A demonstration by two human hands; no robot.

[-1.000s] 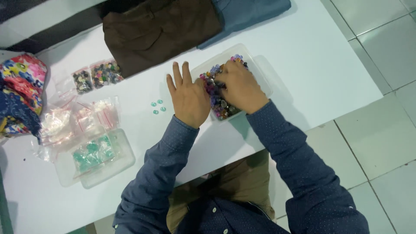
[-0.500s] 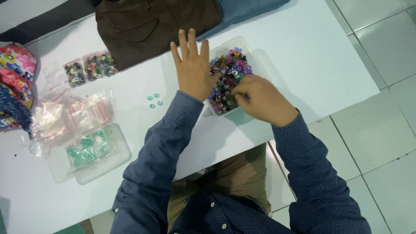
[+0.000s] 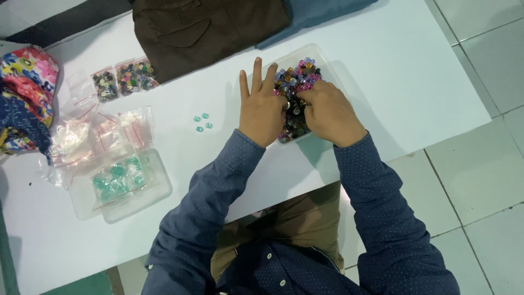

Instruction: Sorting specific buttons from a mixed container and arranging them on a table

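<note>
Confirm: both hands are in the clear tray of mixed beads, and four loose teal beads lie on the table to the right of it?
Not quite. The head view shows the four loose teal beads on the white table to the left of the clear tray, beside the left hand. The right hand is in the mixed beads, as you say.
</note>
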